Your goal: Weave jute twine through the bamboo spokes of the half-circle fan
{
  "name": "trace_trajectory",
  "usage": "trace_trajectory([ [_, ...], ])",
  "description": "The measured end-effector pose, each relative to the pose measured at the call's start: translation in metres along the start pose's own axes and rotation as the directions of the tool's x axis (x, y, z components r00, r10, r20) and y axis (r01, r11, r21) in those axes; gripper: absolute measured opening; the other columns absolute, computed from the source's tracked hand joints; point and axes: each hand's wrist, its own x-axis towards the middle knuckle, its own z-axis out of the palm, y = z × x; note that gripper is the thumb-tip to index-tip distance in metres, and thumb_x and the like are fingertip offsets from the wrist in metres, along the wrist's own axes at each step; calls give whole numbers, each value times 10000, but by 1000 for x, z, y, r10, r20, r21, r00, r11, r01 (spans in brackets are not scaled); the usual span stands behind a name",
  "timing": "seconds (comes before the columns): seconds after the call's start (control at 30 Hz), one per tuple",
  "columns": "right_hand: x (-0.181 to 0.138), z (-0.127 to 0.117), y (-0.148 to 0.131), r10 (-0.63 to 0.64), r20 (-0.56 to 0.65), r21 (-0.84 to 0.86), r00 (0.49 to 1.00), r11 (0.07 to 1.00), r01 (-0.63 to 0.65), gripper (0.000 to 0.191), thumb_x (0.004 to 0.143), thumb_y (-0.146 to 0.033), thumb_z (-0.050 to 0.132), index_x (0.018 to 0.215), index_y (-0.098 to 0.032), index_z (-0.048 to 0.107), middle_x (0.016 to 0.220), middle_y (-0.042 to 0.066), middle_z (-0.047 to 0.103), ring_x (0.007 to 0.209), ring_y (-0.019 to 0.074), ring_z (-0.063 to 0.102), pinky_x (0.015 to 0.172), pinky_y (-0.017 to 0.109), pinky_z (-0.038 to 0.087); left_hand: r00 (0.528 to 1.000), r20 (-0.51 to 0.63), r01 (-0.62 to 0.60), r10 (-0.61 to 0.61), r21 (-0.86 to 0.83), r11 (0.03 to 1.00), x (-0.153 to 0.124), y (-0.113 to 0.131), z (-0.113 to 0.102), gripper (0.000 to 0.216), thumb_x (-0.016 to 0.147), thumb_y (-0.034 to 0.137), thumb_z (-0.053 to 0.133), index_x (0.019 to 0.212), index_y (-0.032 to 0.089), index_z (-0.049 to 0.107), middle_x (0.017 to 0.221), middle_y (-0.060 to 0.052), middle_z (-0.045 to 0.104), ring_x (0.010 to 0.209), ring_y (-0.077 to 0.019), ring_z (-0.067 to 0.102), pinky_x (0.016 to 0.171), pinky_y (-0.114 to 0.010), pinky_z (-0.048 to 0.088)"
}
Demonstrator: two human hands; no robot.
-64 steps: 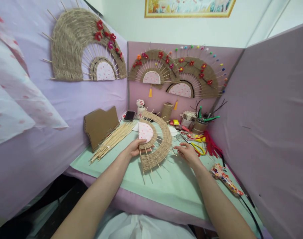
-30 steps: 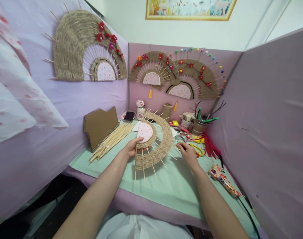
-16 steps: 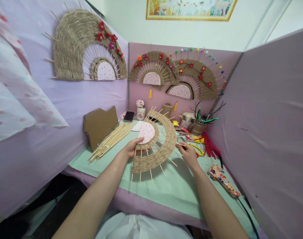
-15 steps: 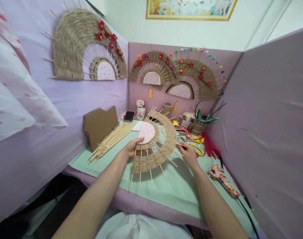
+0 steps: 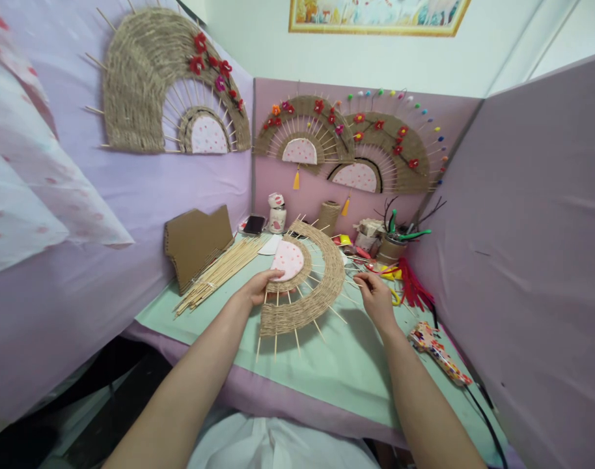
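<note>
A half-round woven fan (image 5: 329,286) of twine over thin bamboo sticks is held tilted above the table. Its straight side faces left, and a pink-dotted white half-disc (image 5: 288,260) sits at its centre. My left hand (image 5: 263,286) grips the fan at the inner half-disc, thumb on top and fingers underneath. To the right of the fan's outer edge, my right hand (image 5: 374,296) is closed in a pinch near a stick tip. What lies between those fingertips is too small to make out.
Bamboo sticks (image 5: 219,273) lie left beside folded cardboard (image 5: 197,244). At the back stand a twine spool (image 5: 329,217) and a pot of tools (image 5: 391,249). Red fuzzy stems (image 5: 412,283) and a patterned glue gun (image 5: 439,355) with a cord lie right. Finished fans (image 5: 302,120) hang behind.
My right hand has moved a little right and up, away from the fan's outer edge, still pinched. The left hand and the fan have barely moved.
</note>
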Motion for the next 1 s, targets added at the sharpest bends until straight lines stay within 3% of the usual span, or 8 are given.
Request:
trace_trajectory([
  [0.37,-1,-2,2,77,-37,-36,996,996,-79,321,787,-478,538,718,-173,607,663,41,611,581,160,500,578,280,387,1000,-4,-2,3,22,1000,2,0,-2,390,767,212,604,1133,94,539,953,-151,704,768,-250,696,574,-267,561],
  [0.67,3,-4,11,-110,-5,-164,994,981,107,246,842,-387,473,740,-196,591,753,60,574,704,197,522,654,316,402,1000,7,-1,1,41,999,1,-1,-1,447,751,191,629,1177,122,512,983,-134,702,758,-241,698,618,-288,564],
  [1.0,4,-4,19,-122,2,-180,992,976,121,242,860,-356,441,774,-191,596,802,77,585,768,215,541,701,337,416,1000,9,6,-7,65,998,1,-1,-2,421,741,201,636,1144,124,539,970,-132,706,764,-239,697,610,-278,558],
])
